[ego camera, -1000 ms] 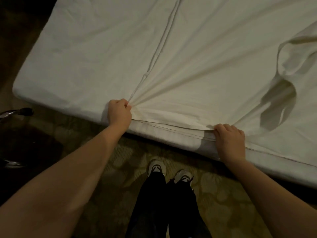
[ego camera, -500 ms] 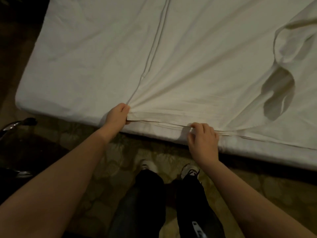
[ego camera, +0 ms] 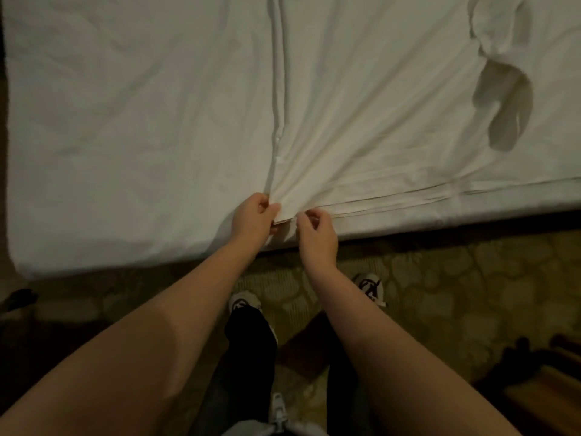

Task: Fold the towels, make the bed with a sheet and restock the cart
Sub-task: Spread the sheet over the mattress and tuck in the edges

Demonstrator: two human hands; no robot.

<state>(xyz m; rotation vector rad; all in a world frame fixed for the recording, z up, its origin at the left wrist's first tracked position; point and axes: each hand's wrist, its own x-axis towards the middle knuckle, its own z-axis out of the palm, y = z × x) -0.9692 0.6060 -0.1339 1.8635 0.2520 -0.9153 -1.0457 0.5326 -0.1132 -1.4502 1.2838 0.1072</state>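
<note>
Gripping the near corner of the folded sheet (ego camera: 377, 136) on the bed (ego camera: 94, 152), our left hand (ego camera: 253, 217) bunches its layers; our right hand (ego camera: 316, 234), just beside, pinches the edge, which we judge parts one layer for spreading.

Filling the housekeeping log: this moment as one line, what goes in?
step: making bed | left hand: pinches folded sheet corner | right hand: at sheet edge beside it, grip unclear
</note>
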